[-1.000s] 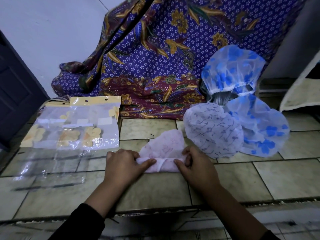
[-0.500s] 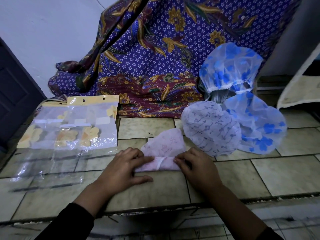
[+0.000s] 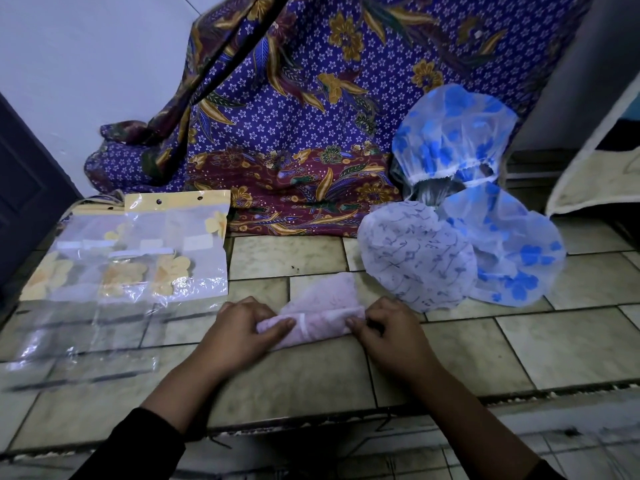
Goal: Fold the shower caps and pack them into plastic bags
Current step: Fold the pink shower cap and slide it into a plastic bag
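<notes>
— Where is the pink shower cap (image 3: 320,318)?

— It lies on the tiled surface (image 3: 519,344) near the person, folded into a narrow band between the two hands, with a flap of it lying flat on the far side.

— And the hands?

— The left hand (image 3: 242,336) grips the band's left end, with its fingers curled over it. The right hand (image 3: 391,336) pinches the right end.

— And the bags?

— The plastic bags (image 3: 173,252), clear with yellow flowers, lie to the left, apart from the cap.

— What else is there?

— To the right and farther off is a white patterned cap (image 3: 415,261), touching a blue-flowered cap (image 3: 516,251). Another blue-flowered cap (image 3: 453,129) stands behind them against a purple batik cloth (image 3: 294,116).
</notes>
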